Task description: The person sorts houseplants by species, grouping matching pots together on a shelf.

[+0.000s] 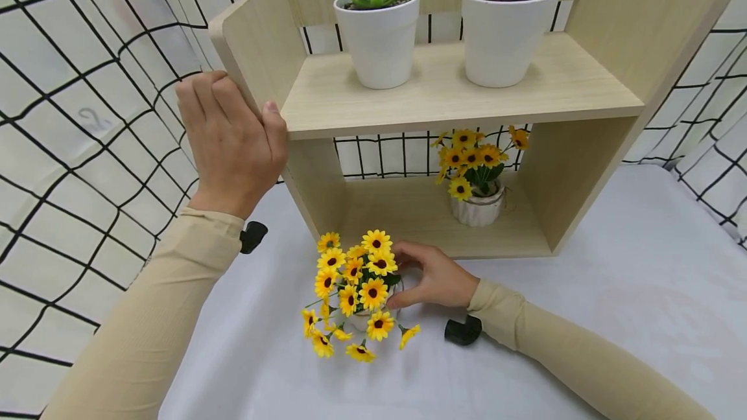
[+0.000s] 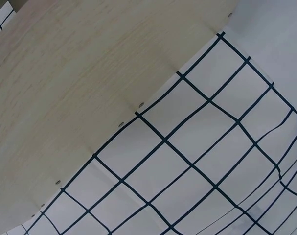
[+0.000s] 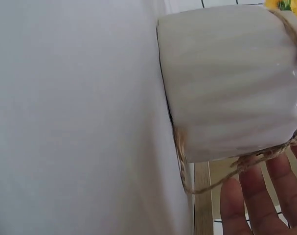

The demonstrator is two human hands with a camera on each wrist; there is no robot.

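Observation:
My left hand (image 1: 233, 131) grips the left side panel of a pale wooden shelf (image 1: 467, 115), thumb at the front edge and fingers on the outer side. Only the wooden panel (image 2: 89, 73) shows in the left wrist view, without the hand. On the white cloth before the shelf stands a pot of yellow artificial sunflowers (image 1: 373, 293). Around its right side my right hand (image 1: 434, 275) curls, thumb in front and fingers behind. The right wrist view shows the white ribbed pot (image 3: 231, 83) with twine (image 3: 207, 188) round it and fingers (image 3: 256, 193) against its side.
Two white pots with green succulents (image 1: 382, 37) (image 1: 508, 37) stand on the upper board. A second sunflower pot (image 1: 478, 209) sits at the right of the lower compartment. Black wire mesh (image 1: 87, 148) runs behind and along the left.

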